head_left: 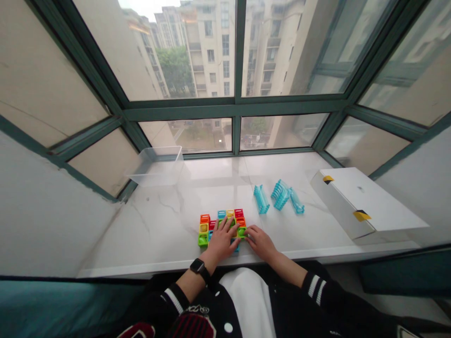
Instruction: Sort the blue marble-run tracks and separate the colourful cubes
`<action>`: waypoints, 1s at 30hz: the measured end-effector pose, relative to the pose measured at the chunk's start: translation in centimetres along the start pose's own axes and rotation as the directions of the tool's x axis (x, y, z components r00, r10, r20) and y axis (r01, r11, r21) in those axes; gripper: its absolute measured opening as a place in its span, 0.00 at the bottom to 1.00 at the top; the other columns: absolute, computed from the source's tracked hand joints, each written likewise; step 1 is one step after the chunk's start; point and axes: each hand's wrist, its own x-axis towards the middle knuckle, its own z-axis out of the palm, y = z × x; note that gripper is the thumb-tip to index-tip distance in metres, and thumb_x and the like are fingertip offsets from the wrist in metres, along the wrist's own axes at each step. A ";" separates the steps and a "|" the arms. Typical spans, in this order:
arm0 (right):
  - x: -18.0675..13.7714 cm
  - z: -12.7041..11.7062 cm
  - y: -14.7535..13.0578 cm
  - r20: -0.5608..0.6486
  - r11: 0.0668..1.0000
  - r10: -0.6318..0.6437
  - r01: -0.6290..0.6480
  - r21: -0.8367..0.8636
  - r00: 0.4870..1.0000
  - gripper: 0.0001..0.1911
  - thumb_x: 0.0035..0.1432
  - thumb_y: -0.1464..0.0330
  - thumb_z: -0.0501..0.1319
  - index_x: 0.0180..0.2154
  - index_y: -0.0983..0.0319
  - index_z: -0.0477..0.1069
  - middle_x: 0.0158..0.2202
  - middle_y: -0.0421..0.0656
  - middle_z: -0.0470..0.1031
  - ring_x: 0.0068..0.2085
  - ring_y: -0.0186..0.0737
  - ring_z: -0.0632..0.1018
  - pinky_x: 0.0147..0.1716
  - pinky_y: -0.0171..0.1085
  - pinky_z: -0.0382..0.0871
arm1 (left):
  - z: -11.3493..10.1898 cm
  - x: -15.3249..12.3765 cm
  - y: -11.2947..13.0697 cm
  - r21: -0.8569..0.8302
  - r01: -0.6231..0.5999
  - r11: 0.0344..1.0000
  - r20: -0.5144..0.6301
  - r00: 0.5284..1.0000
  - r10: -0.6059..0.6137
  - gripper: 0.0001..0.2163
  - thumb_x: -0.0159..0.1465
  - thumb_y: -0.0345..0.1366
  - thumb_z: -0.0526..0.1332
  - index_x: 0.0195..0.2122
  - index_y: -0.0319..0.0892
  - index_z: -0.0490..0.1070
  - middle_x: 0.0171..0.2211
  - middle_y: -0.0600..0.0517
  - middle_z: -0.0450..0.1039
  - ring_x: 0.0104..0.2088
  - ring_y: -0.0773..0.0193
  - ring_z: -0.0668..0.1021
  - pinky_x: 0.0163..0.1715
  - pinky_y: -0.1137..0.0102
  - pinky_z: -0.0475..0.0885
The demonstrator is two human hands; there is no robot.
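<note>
A patch of colourful square blocks [204, 228] in red, orange, yellow, green and blue lies on the white sill, close to its front edge. My left hand [222, 239] rests over the middle of the patch, fingers stretched out, hiding several blocks beneath it. At the right side, my right hand [260, 241] has its thumb and fingertips closed on a green block [241, 232], which sits beside an orange one. A black watch [199, 269] is on my left wrist.
Light-blue ribbed plastic pieces [281, 195] lie beyond my right hand. A clear plastic bin [158, 166] stands at the back left. To the right is a white box [369, 202] with yellow-and-black stickers. Green-framed windows [183, 111] rise behind the sill [169, 244].
</note>
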 end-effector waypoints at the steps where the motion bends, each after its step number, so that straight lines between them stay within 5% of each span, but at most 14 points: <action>1: -0.1 0.1 -0.1 -0.013 1.000 0.000 0.000 -0.004 1.000 0.08 0.66 0.72 0.61 0.45 0.56 0.76 0.48 0.45 0.75 0.49 0.44 0.78 0.53 0.43 0.73 | 0.0 0.0 -0.1 0.001 0.006 1.000 0.000 1.000 -0.006 0.27 0.72 0.53 0.55 0.71 0.58 0.60 0.76 0.53 0.52 0.75 0.48 0.55 0.73 0.42 0.47; 7: -0.3 -0.2 0.2 -0.023 0.999 0.031 -0.030 0.041 0.999 0.09 0.65 0.72 0.58 0.43 0.56 0.75 0.48 0.45 0.76 0.49 0.45 0.77 0.53 0.45 0.72 | -0.2 0.1 0.1 -0.015 0.027 1.000 -0.018 0.999 -0.027 0.26 0.71 0.50 0.58 0.69 0.57 0.63 0.75 0.53 0.55 0.75 0.47 0.57 0.74 0.42 0.47; 11: -0.8 -1.6 1.9 -0.109 0.949 0.198 -0.163 0.270 0.974 0.08 0.66 0.63 0.58 0.42 0.56 0.75 0.45 0.45 0.78 0.45 0.46 0.79 0.50 0.46 0.74 | -0.4 0.1 0.3 -0.034 0.041 0.999 -0.029 0.999 -0.042 0.26 0.70 0.48 0.59 0.69 0.56 0.63 0.75 0.53 0.55 0.75 0.47 0.56 0.74 0.42 0.46; 16: -1.4 -3.2 3.9 -0.041 0.589 0.551 -0.354 0.727 0.833 0.26 0.56 0.43 0.65 0.42 0.57 0.73 0.41 0.47 0.82 0.42 0.50 0.82 0.40 0.45 0.76 | -0.3 0.1 -0.3 -0.039 0.029 0.999 -0.025 0.999 -0.030 0.26 0.69 0.46 0.61 0.69 0.56 0.64 0.75 0.52 0.55 0.75 0.47 0.57 0.74 0.43 0.46; 20: -1.7 -4.2 4.1 -0.018 0.408 0.616 -0.299 0.863 0.788 0.28 0.51 0.42 0.70 0.42 0.56 0.73 0.49 0.49 0.81 0.47 0.52 0.82 0.43 0.47 0.77 | -0.5 -0.1 -1.6 -0.031 0.026 0.999 -0.040 0.999 -0.027 0.26 0.70 0.46 0.61 0.69 0.56 0.65 0.74 0.52 0.57 0.74 0.46 0.58 0.73 0.43 0.49; 25: -1.5 -5.3 4.2 -0.050 0.347 0.598 -0.202 0.916 0.800 0.27 0.52 0.43 0.71 0.41 0.56 0.71 0.49 0.48 0.81 0.53 0.54 0.81 0.53 0.55 0.76 | -0.7 -0.4 -3.0 -0.009 0.048 0.999 -0.058 0.997 -0.048 0.25 0.71 0.46 0.59 0.68 0.55 0.66 0.74 0.51 0.58 0.74 0.46 0.59 0.73 0.42 0.50; 30: -1.2 -6.6 5.2 -0.068 0.273 0.641 -0.143 0.951 0.765 0.23 0.53 0.47 0.71 0.40 0.55 0.70 0.47 0.45 0.81 0.49 0.52 0.84 0.54 0.56 0.77 | -0.6 -0.4 -3.1 0.006 0.056 0.998 -0.051 0.997 -0.056 0.25 0.71 0.47 0.59 0.68 0.54 0.66 0.74 0.51 0.58 0.73 0.45 0.60 0.73 0.43 0.50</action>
